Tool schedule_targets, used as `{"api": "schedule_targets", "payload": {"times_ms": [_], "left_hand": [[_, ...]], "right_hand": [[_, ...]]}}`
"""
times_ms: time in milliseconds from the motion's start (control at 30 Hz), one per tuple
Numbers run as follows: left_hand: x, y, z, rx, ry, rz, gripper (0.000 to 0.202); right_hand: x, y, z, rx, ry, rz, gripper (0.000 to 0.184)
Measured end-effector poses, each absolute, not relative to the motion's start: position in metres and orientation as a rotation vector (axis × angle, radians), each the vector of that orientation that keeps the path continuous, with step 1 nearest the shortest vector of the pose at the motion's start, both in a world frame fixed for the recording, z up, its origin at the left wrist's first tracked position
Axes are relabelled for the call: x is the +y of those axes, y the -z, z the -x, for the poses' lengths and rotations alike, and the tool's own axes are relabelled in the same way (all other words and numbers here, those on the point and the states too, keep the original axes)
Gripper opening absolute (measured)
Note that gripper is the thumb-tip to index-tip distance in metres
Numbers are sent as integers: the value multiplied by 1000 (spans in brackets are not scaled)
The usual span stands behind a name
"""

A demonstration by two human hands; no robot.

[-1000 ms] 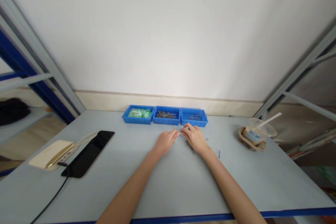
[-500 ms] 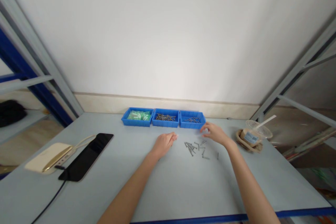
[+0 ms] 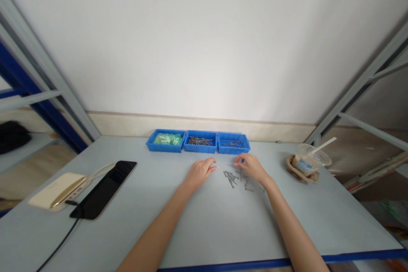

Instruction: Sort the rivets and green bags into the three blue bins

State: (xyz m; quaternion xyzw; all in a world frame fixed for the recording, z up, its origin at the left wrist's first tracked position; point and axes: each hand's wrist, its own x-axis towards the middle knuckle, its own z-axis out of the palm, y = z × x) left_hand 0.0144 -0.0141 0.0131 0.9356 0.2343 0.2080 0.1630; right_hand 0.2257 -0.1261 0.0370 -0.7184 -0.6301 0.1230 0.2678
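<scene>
My left hand [image 3: 199, 173] is just above the table, left of the loose screws, its thumb and fingers apart with nothing visible between them. My right hand [image 3: 252, 167] is closed in a pinch over the right side of the loose screws [image 3: 230, 178]. A thin, blurred screw [image 3: 229, 165] seems to stick out to the left from its fingertips. Several more screws [image 3: 247, 184] lie scattered below that hand, partly blurred. Behind both hands, the right blue bin [image 3: 233, 150] holds a few screws and the middle blue bin [image 3: 200, 149] holds a thicker pile.
The left blue bin [image 3: 164, 148] contains green-and-white plastic packets. At the left lie a black phone [image 3: 103, 191] and a cream-coloured charger [image 3: 59, 189] with cables. On the right, a lidded cup [image 3: 305, 165] with a straw sits in a cardboard holder. A wall stands behind the bins.
My right hand has moved left and down from beside the right bin to the loose screws, its fingers closing. My left hand has parted its thumb and fingers, staying nearly in place.
</scene>
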Motion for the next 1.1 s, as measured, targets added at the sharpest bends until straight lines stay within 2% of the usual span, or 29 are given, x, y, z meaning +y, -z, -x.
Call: {"api": "schedule_targets", "payload": {"times_ms": [133, 400, 567, 767, 1000, 1100], "left_hand": [[-12, -8, -15, 551, -717, -2835, 22], [-10, -4, -14, 469, -688, -2958, 27], [-15, -9, -16, 473, -583, -2910, 30], [-17, -11, -16, 586, -576, -2760, 26], [-14, -1, -17, 623, -578, -2749, 28], [-14, -6, -16, 637, -554, -2717, 31]], "right_hand": [[-108, -40, -194, -1778, -437, 1741, 17], [-111, -33, -177, -1659, -522, 1611, 16], [-116, -36, -177, -1728, -453, 1599, 15], [-115, -40, -175, -1725, -376, 1686, 25], [-119, -43, -170, -1811, -251, 1728, 15], [-115, -45, -170, -1847, -141, 1784, 18]]}}
